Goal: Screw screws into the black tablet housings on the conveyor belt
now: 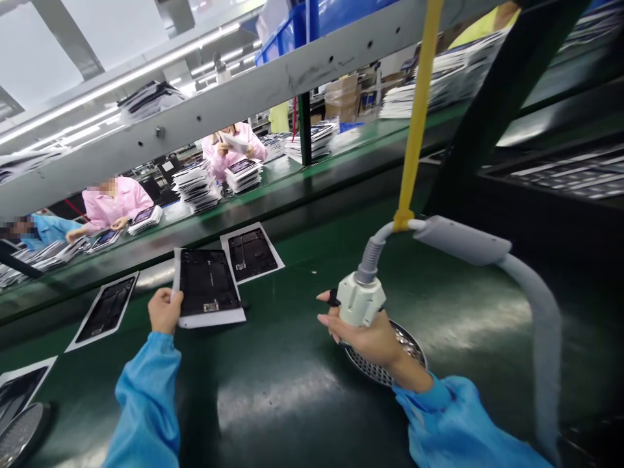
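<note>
My left hand point(166, 311) pinches the left edge of a black device panel point(207, 276) with a white sheet point(212, 320) under it, held tilted over the green work surface point(277, 364). My right hand point(368, 335) is wrapped round a pale handheld tool point(359, 298), whose ribbed neck joins a grey cable point(545, 331). A yellow strap point(416, 130) is tied to that cable from above. Beneath the right hand is a round perforated metal dish point(407, 344), partly covered by the hand. The tool's front is hidden from me.
Other black panels on white sheets lie behind point(253, 253) and to the left point(107, 309). A second round dish point(22, 426) sits at lower left. A grey beam point(273, 81) and a dark post point(502, 104) cross ahead. Co-workers sit beyond, among paper-layered stacks point(195, 185).
</note>
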Demonstrator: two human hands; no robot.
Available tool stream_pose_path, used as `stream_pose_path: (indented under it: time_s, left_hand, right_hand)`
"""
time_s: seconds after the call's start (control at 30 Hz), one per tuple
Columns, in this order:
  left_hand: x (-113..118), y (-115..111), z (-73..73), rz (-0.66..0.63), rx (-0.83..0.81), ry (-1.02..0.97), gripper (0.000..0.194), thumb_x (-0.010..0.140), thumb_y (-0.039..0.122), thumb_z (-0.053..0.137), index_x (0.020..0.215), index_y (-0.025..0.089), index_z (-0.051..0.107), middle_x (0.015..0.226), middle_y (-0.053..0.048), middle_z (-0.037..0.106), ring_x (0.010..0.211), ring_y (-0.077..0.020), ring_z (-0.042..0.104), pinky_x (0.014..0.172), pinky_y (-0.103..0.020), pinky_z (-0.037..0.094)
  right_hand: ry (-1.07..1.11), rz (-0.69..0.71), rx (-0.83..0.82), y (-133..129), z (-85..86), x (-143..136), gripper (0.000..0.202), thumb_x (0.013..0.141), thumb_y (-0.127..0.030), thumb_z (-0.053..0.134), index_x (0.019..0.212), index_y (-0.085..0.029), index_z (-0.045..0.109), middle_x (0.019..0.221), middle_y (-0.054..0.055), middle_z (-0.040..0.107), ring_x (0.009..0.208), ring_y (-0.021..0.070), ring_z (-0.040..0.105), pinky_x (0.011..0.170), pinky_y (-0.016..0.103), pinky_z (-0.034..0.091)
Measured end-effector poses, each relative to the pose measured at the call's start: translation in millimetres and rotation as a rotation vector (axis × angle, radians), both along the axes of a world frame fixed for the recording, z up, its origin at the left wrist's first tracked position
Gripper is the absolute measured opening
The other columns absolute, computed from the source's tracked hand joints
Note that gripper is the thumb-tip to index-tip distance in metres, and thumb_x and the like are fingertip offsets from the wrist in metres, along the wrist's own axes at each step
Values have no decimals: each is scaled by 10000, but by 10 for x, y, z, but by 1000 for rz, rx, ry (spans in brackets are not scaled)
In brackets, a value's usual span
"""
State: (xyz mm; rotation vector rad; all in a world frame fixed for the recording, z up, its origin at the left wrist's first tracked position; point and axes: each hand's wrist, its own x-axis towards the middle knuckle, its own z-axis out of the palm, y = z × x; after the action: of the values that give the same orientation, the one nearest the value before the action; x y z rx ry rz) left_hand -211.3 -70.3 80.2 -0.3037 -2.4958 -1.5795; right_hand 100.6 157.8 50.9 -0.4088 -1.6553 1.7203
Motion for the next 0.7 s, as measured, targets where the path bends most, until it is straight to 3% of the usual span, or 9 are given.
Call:
stream_pose_path:
  time_s: [0.13, 0.23, 0.3, 0.37, 0.5, 0.57, 0.7]
  left_hand:
    - [-472, -50, 193, 107, -130, 22, 240, 635, 291, 610, 834, 173, 546, 616, 3, 594, 575, -166, 592, 540, -253, 487]
    - [-614, -121, 146, 189, -271, 22, 474, 698, 321, 647, 1116, 123, 543, 937, -123, 686, 943, -281, 655, 845, -392, 522]
    - [-565, -136, 0, 210, -365, 28, 570, 759, 362, 632, 1233, 77, 496, 1190, -223, 617, 1172, -349, 561, 1004, -478, 430]
    - [-424, -105, -200, 196, -447, 48, 576, 819, 374, 582, 1273, 33, 480, 1332, -289, 505, 1276, -404, 460, 1060, -568, 339]
    - [-66, 26, -512, 143, -596, 151, 489, 876, 368, 523, 1255, 59, 534, 1451, -284, 375, 1376, -432, 297, 1070, -690, 194]
    - [49, 72, -568, 112, -667, 212, 435, 893, 354, 502, 1239, 100, 569, 1470, -234, 373, 1398, -386, 271, 1099, -634, 206]
    - [111, 76, -632, 11, -799, 264, 324, 915, 305, 459, 1090, 145, 679, 1303, -148, 569, 1253, -275, 474, 1069, -414, 359]
  right_hand:
    - [16, -1, 14, 20, -85, -14, 392, 717, -374, 739, 994, -143, 587, 481, -54, 522, 365, 100, 484, 386, 241, 452]
    - [17, -2, 19, 27, -117, -8, 396, 726, -380, 737, 1005, -145, 585, 485, -53, 520, 370, 102, 484, 383, 240, 447]
    - [16, -6, 21, 27, -117, -5, 389, 728, -382, 736, 1002, -150, 587, 489, -51, 519, 374, 103, 485, 379, 238, 441]
    - [9, -8, 30, 19, -94, 1, 377, 726, -375, 735, 997, -157, 591, 493, -48, 525, 381, 106, 495, 383, 237, 443]
    - [-35, -33, 36, -29, 27, 55, 337, 694, -348, 742, 952, -187, 596, 473, -48, 528, 373, 114, 501, 379, 235, 444]
    - [-70, -57, 35, -54, 102, 97, 310, 674, -329, 740, 920, -205, 596, 464, -43, 537, 372, 124, 505, 382, 245, 447]
    - [-130, -132, 132, -56, 195, 141, 271, 636, -316, 732, 842, -199, 601, 450, -27, 553, 391, 153, 530, 466, 313, 496]
